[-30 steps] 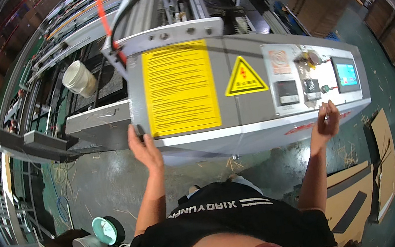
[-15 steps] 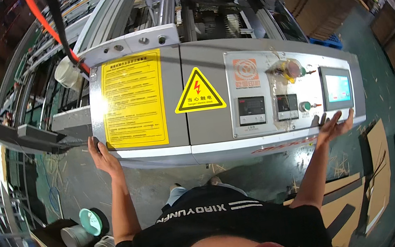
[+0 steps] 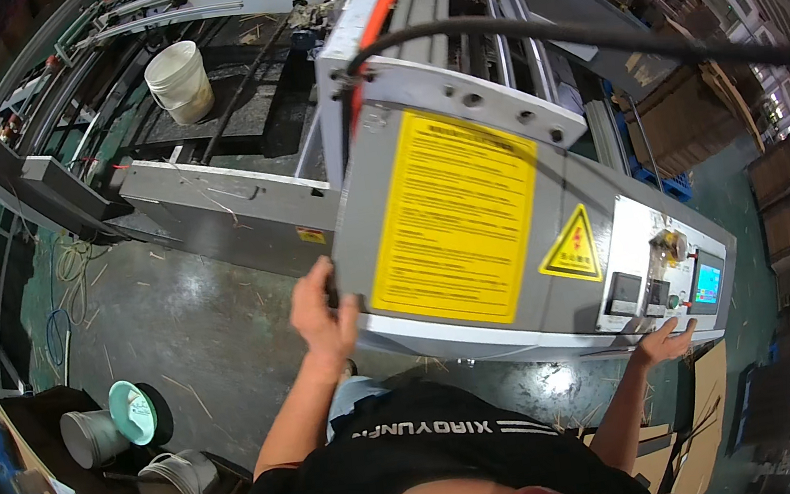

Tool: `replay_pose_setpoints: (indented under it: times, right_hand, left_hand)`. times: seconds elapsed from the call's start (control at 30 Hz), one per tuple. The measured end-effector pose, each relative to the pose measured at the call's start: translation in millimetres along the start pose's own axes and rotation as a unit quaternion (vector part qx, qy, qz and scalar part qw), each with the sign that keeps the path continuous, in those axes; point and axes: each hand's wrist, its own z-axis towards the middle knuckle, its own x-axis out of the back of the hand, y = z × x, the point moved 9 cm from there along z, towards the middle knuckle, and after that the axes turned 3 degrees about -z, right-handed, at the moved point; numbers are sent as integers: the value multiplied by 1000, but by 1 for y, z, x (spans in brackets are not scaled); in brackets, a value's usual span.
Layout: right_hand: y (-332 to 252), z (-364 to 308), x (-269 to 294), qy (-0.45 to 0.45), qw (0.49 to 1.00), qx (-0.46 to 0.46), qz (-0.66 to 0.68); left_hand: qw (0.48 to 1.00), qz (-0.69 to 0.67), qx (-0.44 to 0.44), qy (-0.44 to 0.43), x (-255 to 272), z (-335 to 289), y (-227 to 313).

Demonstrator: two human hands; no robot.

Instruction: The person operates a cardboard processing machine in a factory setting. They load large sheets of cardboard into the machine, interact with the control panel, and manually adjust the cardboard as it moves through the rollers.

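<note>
Grey machine cabinet (image 3: 573, 222) fills the middle of the view; everything below is placed relative to it.

Left hand (image 3: 322, 316) sits at the cabinet's lower-left corner, fingers curled round the edge of the panel, thumb on the front face: grasping the cabinet edge. Right hand (image 3: 664, 343) is at the cabinet's lower-right end, just under the control panel (image 3: 662, 275), palm flat w/ fingers spread against the bottom lip, gripping nothing.

On the cabinet front: 1 big yellow instruction label (image 3: 452, 219) covering most of the left half, and 1 yellow triangular warning sticker (image 3: 572, 250) just right of it. Control panel further right carries 2 small dark readouts, a few knobs and a lit blue screen (image 3: 708, 284) at the far right end.

Above the cabinet: black cable (image 3: 587, 33) running across toward the right, orange hose (image 3: 391, 5) coming up off the top-left corner. Up-left of the cabinet, well apart, a white bucket (image 3: 180, 80) stands inside the machine frame. Down-left of it, on the floor, grey buckets (image 3: 130, 446), one w/ a teal lid (image 3: 134, 413) leaning on it. Right of the cabinet, stacks of brown cardboard (image 3: 783, 203); flat cardboard sheets (image 3: 693, 427) on the floor below its right end.
</note>
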Motion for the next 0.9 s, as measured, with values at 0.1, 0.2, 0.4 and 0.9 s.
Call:
replay_pose_setpoints:
  times: [0.1,0.2,0.4,0.9]
  right_hand:
    - [-30,-27,-2,-15,999,29,-10]
    - [-56,-42,4,-19,999,23,-24]
    - [-31,-47,-7,-37,996,-44,-67]
    - [-59,-44,0,-28,999,-16,18]
  left_hand:
    - [998,-46,-41,-20,0,2,-2]
    - [995,-69,-54,-37,-1,4,-4]
    - [992,-80,-88,-47,2,8,-3]
    - [995,-72,-54,-35,0,3,-2]
